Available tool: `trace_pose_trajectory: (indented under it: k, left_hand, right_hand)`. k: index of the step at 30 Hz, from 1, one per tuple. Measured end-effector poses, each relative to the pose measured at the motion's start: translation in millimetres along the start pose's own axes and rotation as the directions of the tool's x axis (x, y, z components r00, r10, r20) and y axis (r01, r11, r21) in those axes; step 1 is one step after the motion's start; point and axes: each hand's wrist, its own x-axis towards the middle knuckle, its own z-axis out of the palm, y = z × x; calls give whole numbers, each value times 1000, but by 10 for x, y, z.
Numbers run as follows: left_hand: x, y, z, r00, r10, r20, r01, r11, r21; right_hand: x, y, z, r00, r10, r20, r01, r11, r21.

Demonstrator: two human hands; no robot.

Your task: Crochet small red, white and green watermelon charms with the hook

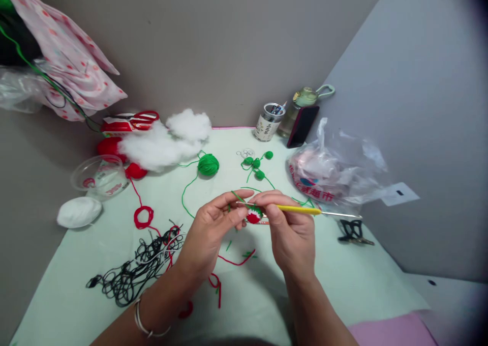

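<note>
Between my two hands is a small crocheted piece in red, white and green. My left hand pinches its left side, and green yarn runs over the raised index finger. A crochet hook with a yellow handle lies in the grip of my right hand, its thin metal tip pointing left at the top of the piece. Whether the tip sits inside a stitch is too small to tell. Beyond the hands rests a green yarn ball, with a strand trailing toward my left hand. Several small green crocheted balls lie farther back.
White stuffing and red-handled scissors are at the back left, near a clear plastic bowl. Tangled black yarn lies front left. A can of pens, a phone, a plastic bag and a black hair clip are right.
</note>
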Motion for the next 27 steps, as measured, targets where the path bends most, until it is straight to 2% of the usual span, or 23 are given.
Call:
trace_pose_trajectory:
  k: [8,12,15,18,21,23,25,27]
  left_hand:
    - [-23,17,-9,999,-1,42,1,1000,4]
    - [-12,40,-11,999,3,34,-2,1000,-18]
    - [-11,53,-23,999,16,38,-16,1000,-1]
    - [-14,46,-48,999,36,28,-37,999,31]
    - [-22,20,-59,996,93,-4,-92,989,119]
    - [-32,-3,-45,987,156,-49,-144,970,198]
    - [-39,-26,-18,979,183,-91,-160,963,217]
    - [-38,-38,8,990,109,-95,-97,988,117]
  right_hand:
    - [-2,-7,-11,999,36,-4,-36,998,55]
    - [18,-20,-1,997,75,-11,-72,986,151]
    - [27,-45,2,998,57,-2,-56,979,194]
    - [7,-74,-4,1000,27,12,-29,990,136]
    - [-33,-87,-11,995,-96,23,97,993,-67]
    - [-63,-77,-11,962,-252,104,271,922,-276]
    - [-91,-55,-6,895,-381,231,446,756,-480]
    - [-113,-35,4,840,-446,310,536,587,-607]
